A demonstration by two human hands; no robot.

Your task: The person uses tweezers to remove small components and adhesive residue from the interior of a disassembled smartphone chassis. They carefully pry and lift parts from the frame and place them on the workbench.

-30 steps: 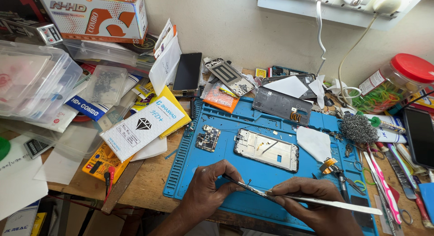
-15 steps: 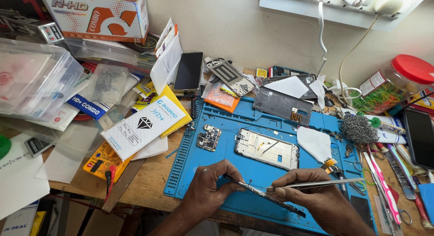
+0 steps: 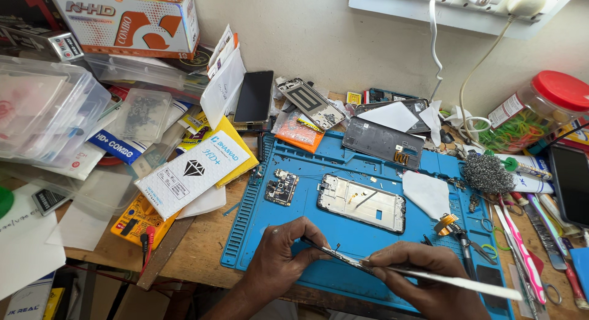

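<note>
1. The left hand [image 3: 283,259] rested at the near edge of the blue work mat [image 3: 245,234], fingers curled and pinched on one end of a thin, dark strip part [image 3: 331,254].
2. The right hand [image 3: 423,277] lay just beside it, fingers closed around metal tweezers [image 3: 454,282]. The tweezer tips met the strip part between the two hands; the long shiny end ran out to the right, past the hand.
3. The strip part was held just above the mat, near its front edge. Its exact kind could not be told at this size; it may have been a flex cable or a narrow board.
4. Beyond the hands, near the middle of the mat, a stripped phone frame [image 3: 362,203] lay flat, long side across the view.
5. A small circuit board [image 3: 281,187] lay just left of the frame, apart from it.
6. A white cloth piece [image 3: 426,193] lay right of the frame, with a wire-wool ball [image 3: 486,172] further right at the mat's edge.
7. Left of the mat, a white packet with a diamond mark [image 3: 190,173] lay on a yellow one, over a yellow multimeter [image 3: 136,216].
8. At the far edge of the mat a dark back cover [image 3: 380,142] lay flat.
9. Against the wall, a black phone [image 3: 253,97] stood tilted.
10. At the far right stood a clear jar with a red lid [image 3: 540,108], holding coloured bands.
</note>
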